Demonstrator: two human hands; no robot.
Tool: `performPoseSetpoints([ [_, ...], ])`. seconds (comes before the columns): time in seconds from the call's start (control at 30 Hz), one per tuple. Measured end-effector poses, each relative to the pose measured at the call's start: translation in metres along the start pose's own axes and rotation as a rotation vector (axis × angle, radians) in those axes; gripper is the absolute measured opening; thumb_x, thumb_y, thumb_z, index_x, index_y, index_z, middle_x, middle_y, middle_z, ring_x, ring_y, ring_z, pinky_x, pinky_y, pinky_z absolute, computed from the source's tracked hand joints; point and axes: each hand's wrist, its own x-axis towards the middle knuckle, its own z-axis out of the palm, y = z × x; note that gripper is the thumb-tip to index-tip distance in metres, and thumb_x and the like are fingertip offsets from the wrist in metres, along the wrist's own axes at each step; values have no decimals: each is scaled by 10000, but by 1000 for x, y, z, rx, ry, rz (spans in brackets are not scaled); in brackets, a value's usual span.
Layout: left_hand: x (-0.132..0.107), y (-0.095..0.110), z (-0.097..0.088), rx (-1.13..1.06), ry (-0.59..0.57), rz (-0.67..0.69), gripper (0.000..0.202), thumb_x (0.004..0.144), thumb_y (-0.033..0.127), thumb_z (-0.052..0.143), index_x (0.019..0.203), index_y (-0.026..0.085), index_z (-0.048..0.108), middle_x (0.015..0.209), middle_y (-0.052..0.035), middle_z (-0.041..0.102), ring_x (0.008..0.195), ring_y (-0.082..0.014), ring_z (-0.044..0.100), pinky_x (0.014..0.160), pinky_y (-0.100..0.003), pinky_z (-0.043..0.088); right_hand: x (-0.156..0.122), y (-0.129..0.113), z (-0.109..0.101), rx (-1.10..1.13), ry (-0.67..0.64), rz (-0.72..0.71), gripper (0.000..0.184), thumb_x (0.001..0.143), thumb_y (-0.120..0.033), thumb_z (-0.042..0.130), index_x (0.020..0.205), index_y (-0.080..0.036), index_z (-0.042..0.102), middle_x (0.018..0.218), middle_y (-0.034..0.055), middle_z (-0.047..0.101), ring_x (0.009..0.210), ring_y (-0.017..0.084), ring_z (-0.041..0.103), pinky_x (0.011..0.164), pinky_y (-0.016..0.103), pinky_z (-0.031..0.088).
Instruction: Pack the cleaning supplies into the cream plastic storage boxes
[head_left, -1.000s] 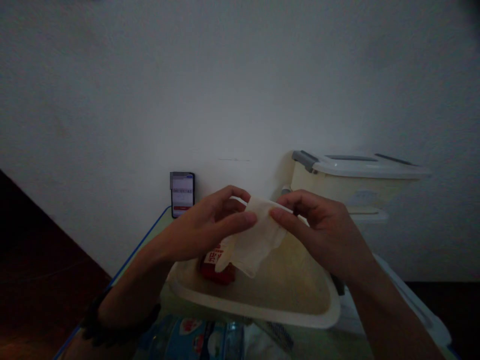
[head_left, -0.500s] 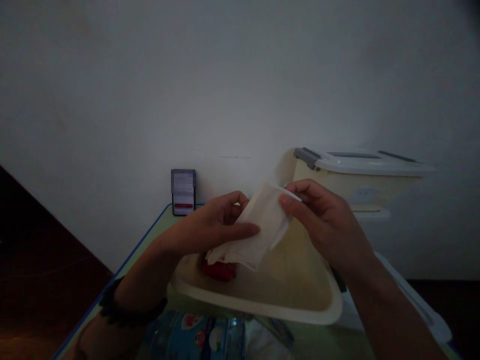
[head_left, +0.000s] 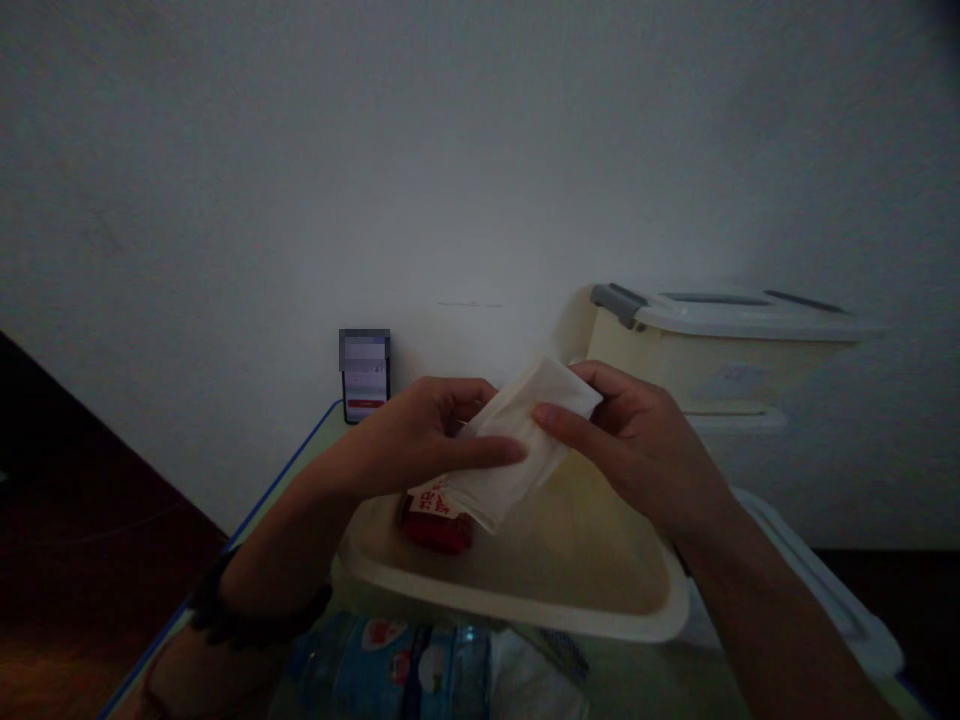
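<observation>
Both hands hold a pale folded cloth (head_left: 517, 440) in the air above a cream plastic basin (head_left: 592, 590). My left hand (head_left: 420, 440) pinches its left side, thumb across the front. From the right, my right hand (head_left: 630, 440) grips the upper corner of the cloth with thumb and fingers. A red packet with a white label (head_left: 435, 515) lies in the basin's left end, partly hidden behind the cloth.
A phone (head_left: 364, 375) with a lit screen leans on the white wall at the table's back. A cream lidded storage box (head_left: 712, 350) stands at the right. A blue printed package (head_left: 390, 675) lies at the near edge. The table's blue left edge (head_left: 292, 465) borders dark floor.
The cloth has gone from hanging spread between my hands to a tighter fold, tilted up to the right. Both hands have drawn closer together and risen slightly.
</observation>
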Motion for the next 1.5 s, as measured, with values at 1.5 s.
performPoseSetpoints([
  [1.5,12,-26,-7,-217,-115,-149,193,819,329,640,866,142,647,705,-22,682,553,-102,606,539,-194,459,7,18,-1,-319,165,-482,124,782,-248,669,877,-212,600,768,-13,646,693,125,600,640,256,493],
])
